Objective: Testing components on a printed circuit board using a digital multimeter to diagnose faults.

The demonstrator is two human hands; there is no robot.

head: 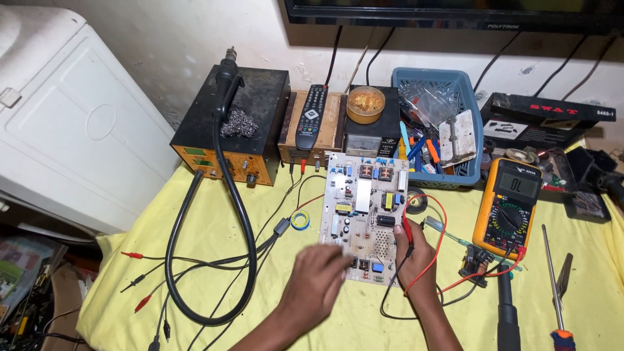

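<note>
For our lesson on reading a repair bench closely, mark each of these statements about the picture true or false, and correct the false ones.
1. The right hand holds red and black probes against the circuit board. True.
2. The multimeter lies to the left of the board. False: it lies to the right, on the yellow cloth.
3. A remote control rests on top of the wooden box behind the board. True.
4. The blue basket is empty. False: it holds tools and small parts.
5. The left hand grips the screwdriver. False: it is at the board's lower left edge; the screwdriver lies untouched at far right.
</note>
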